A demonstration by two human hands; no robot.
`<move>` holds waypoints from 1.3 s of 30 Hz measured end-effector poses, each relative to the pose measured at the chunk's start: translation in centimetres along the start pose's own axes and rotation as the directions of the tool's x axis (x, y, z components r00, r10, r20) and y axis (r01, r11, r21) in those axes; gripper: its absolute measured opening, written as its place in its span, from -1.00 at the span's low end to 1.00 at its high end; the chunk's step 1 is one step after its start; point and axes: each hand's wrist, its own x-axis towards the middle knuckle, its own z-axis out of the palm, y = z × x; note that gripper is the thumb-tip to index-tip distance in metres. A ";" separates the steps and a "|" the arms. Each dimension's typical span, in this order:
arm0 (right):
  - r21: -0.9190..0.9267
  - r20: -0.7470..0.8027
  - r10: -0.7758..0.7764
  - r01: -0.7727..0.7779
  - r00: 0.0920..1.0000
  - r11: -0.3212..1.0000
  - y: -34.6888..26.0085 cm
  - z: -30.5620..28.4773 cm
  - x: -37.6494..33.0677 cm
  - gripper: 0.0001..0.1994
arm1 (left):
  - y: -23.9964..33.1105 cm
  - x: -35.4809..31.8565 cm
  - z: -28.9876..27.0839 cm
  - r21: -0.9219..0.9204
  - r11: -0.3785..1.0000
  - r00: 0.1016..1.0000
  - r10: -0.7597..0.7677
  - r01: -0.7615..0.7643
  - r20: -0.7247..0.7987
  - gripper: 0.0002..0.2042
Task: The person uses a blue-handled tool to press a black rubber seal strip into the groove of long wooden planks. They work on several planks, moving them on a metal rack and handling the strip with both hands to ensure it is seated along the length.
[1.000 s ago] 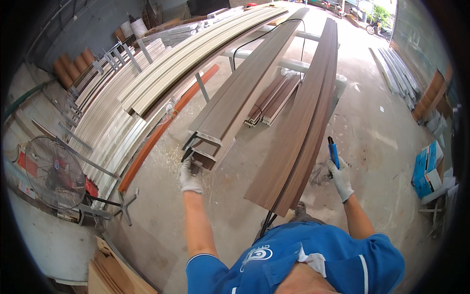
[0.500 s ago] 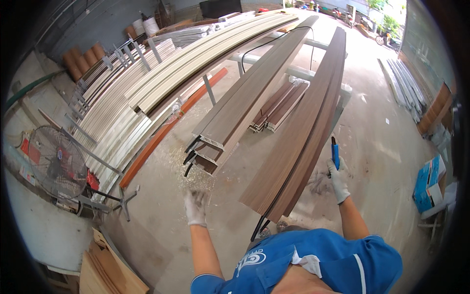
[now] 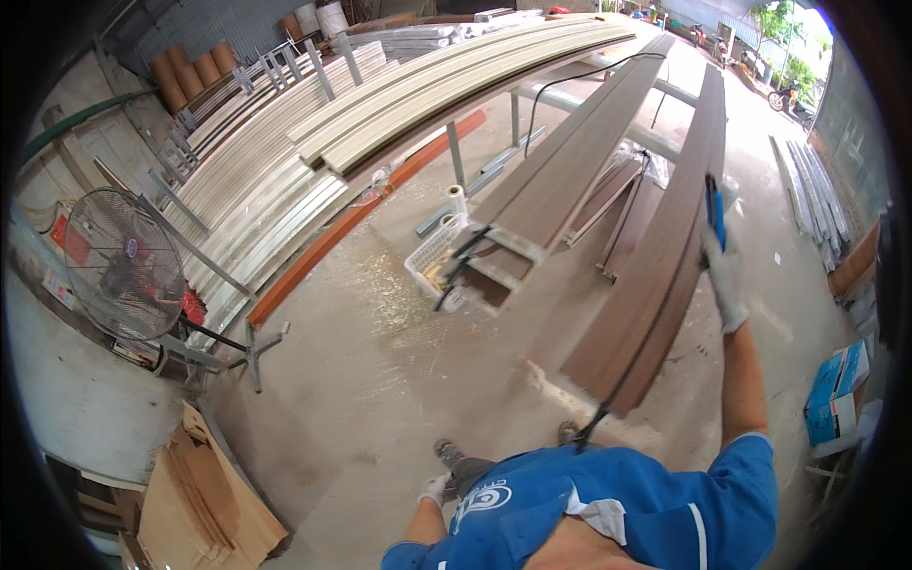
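My right hand [image 3: 727, 290], in a light work glove, is closed round a slim blue-and-black hand tool [image 3: 716, 214]. It is at the right edge of a long brown wood-grain profile [image 3: 655, 285], with the tool over or against that edge; contact is unclear. A black strip runs along the profile and hangs off its near end. My left hand [image 3: 435, 487], also gloved, hangs low beside my leg, away from the profiles, its fingers hard to make out. Left of the first profile lies a second brown profile stack [image 3: 560, 176], with hollow ends and black strips sticking out.
A white basket [image 3: 432, 261] with a roll behind it stands by the second stack. Metal rack bars [image 3: 655, 142] carry the profiles. Cream profiles [image 3: 380, 114] and an orange beam [image 3: 332, 242] lie left, near a standing fan [image 3: 123, 261]. Cardboard [image 3: 204, 494] is at lower left.
My right hand has moved forward with the tool to the profile's edge. My left hand has dropped back from ahead to beside my leg. The view has shifted, showing the basket.
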 end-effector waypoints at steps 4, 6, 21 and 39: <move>-0.068 -0.009 -0.213 0.212 0.977 0.975 -10.6 8.1 -0.3 -0.67 | 2.9 1.2 -11.9 -0.042 0.998 0.997 0.054 -0.056 -0.058 -0.64; -0.011 -0.027 -0.347 0.347 0.937 0.938 -15.1 12.4 -0.6 -0.70 | 4.9 1.1 -18.0 -0.198 0.947 0.961 0.224 -0.254 -0.161 -0.65; 0.386 0.061 -0.044 0.017 0.997 0.922 -24.4 38.1 12.2 -0.59 | 33.5 0.5 -25.0 -0.670 0.650 0.825 0.556 -0.358 0.099 -0.16; 0.286 -0.298 0.074 0.015 0.952 0.958 -19.3 49.1 33.6 -0.66 | 80.6 -1.6 -9.9 -0.560 0.685 0.540 0.722 -0.467 0.433 -0.09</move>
